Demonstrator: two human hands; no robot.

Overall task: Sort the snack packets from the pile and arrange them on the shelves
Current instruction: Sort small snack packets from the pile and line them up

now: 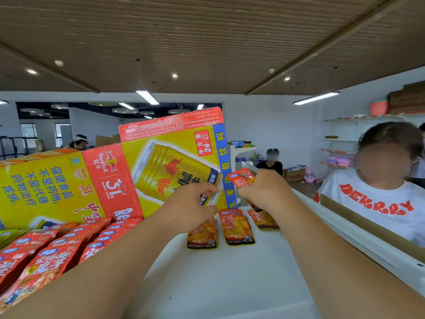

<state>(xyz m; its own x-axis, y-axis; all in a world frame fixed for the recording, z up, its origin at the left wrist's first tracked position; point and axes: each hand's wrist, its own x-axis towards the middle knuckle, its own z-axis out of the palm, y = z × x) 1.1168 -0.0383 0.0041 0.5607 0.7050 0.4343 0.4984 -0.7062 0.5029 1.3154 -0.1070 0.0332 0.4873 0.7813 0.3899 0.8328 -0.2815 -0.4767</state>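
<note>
R hand (259, 189) grips a red packet (241, 178), which sticks up above the fist. L hand (190, 208), fingers curled, covers the top end of a flat packet (202, 236) on the white shelf (230, 272) — can't tell if it's gripping. Two more packets (238, 226) lie just to the right.

An orange packet (241, 178) is held up in the right hand (264, 192), right by the tilted Red Bull carton (161, 166). Three KONCHEW packets (238, 229) are laid side by side on the white shelf (230, 284). The leftmost one's top is covered by the left hand (190, 210), but the grip can't really be made out. Red packets (46, 256) are lined up in rows on the left.
</note>
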